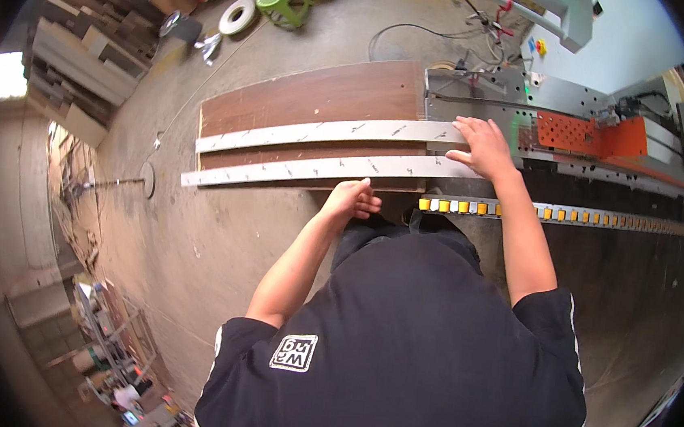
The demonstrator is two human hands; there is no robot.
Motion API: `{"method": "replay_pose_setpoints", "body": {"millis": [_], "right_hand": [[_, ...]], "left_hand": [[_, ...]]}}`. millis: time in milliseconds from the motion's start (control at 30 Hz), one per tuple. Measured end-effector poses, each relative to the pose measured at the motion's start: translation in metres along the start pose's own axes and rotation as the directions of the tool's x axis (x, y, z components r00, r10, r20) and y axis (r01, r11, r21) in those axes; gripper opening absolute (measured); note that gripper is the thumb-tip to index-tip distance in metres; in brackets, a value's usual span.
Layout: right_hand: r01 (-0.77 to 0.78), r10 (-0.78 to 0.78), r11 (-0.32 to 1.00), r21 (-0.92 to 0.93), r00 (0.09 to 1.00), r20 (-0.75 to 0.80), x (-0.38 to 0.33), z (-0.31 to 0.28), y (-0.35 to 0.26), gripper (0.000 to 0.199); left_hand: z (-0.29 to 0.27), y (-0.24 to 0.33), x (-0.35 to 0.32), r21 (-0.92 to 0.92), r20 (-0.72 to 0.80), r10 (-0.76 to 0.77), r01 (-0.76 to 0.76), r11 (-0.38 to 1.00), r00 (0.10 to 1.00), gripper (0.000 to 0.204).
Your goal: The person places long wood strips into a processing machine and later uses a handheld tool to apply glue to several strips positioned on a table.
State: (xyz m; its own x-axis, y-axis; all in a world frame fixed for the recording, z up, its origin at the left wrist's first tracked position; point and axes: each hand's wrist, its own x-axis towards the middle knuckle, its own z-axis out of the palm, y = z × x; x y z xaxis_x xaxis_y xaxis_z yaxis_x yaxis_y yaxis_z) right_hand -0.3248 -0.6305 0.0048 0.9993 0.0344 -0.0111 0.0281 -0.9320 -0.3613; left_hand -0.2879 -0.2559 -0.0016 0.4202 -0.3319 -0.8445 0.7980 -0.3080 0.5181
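Two long, narrow white strips lie side by side in front of me: a far strip and a near strip, both with small dark marks. Under them is a wide brown board with a worn surface. My right hand lies over the strips' right ends, fingers stretched across the far strip and thumb apart from them. Just by the near strip's front edge is my left hand, fingers loosely bent, thumb apart, nothing visible in it. Whether it touches the strip I cannot tell.
To the right runs a machine bed with an orange plate and a rail of yellow rollers. A green stool and a white roll stand on the floor beyond. Stacked boards are at far left. Cables trail behind the board.
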Motion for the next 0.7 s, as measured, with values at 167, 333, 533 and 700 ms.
{"method": "replay_pose_setpoints", "body": {"millis": [167,333,533,700], "right_hand": [[0.009,0.016,0.99,0.144,0.985,-0.174,-0.037,0.008,-0.028,0.057],[-0.031,0.118,0.949,0.314,0.958,-0.262,-0.077,0.016,-0.093,0.041],[-0.286,0.407,0.88,0.38,0.866,-0.291,-0.124,0.023,-0.159,0.032],[-0.322,0.45,0.861,0.393,0.842,-0.296,-0.132,0.041,-0.19,0.033]], "left_hand": [[0.021,0.067,0.017,0.276,0.021,0.303,-0.297,0.914,0.953,0.023],[0.093,0.171,0.113,0.378,0.253,0.801,-0.818,0.434,0.542,0.033],[0.198,0.288,0.188,0.514,0.186,0.895,-0.816,0.264,0.406,0.046],[0.214,0.318,0.239,0.413,0.311,0.812,-0.839,0.353,0.495,0.035]]}}
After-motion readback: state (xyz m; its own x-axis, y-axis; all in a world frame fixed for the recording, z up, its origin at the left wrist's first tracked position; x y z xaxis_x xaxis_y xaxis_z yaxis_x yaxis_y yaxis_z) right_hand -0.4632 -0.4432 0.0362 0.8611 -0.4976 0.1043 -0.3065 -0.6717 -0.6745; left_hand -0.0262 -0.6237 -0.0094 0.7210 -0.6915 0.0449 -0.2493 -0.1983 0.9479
